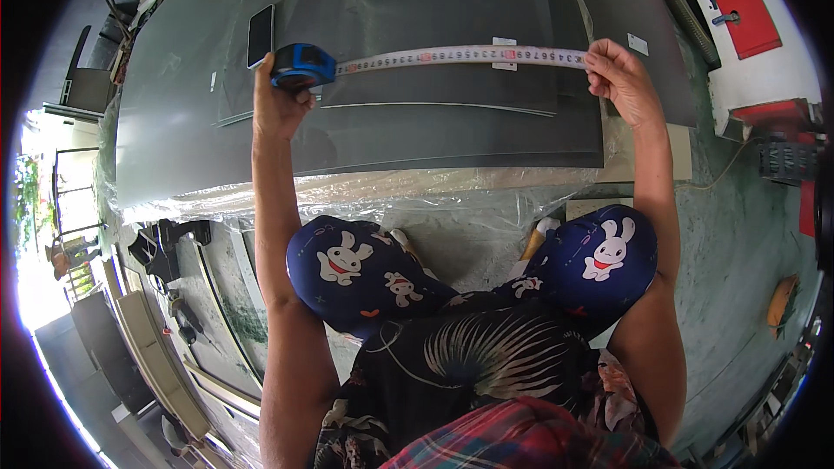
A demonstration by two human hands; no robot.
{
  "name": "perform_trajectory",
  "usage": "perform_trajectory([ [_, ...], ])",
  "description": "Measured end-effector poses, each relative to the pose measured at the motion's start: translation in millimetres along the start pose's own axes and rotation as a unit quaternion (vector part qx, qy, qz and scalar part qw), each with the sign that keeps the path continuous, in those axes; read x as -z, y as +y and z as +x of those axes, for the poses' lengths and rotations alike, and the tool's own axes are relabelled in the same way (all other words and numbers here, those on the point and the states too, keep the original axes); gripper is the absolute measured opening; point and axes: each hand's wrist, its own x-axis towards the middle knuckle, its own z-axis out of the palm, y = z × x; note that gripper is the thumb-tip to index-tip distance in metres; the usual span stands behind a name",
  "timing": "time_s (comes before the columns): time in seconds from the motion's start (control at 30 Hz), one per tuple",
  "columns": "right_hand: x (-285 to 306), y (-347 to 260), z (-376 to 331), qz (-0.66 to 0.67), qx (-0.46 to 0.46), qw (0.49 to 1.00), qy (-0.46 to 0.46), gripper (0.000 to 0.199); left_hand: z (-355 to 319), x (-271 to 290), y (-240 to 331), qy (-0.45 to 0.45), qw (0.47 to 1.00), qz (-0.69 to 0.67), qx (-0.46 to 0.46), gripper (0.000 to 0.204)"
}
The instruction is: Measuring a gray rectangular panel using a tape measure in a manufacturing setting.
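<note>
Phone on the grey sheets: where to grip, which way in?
Probably pinch the phone by its long edges near the far end, from above: it lies flat, narrow across, and the left hand and blue tape measure crowd its near end.

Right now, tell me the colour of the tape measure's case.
The tape measure's case is blue and black; it shows best in the head view.

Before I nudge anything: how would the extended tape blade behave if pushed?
The tape blade would likely bend easily, being long and narrow. It may twist mid-span, since the right hand and blue case hold its ends.
</note>
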Motion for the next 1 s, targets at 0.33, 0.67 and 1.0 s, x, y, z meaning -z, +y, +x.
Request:
perform_trajectory([
  [0.33,-119,-72,26,-0.173,0.121,0.968,-0.134,0.021,-11,-55,-8,-0.193,0.978,-0.023,0.072,0.061],
  [0.67,-168,-26,23,-0.122,0.092,0.97,-0.19,0.02,-32,-81,-23,-0.268,0.956,-0.042,0.11,0.056],
  [1.0,-145,-14,29,-0.186,0.038,0.96,-0.204,0.021,-8,-27,-29,-0.043,0.996,0.038,-0.066,0.059],
])
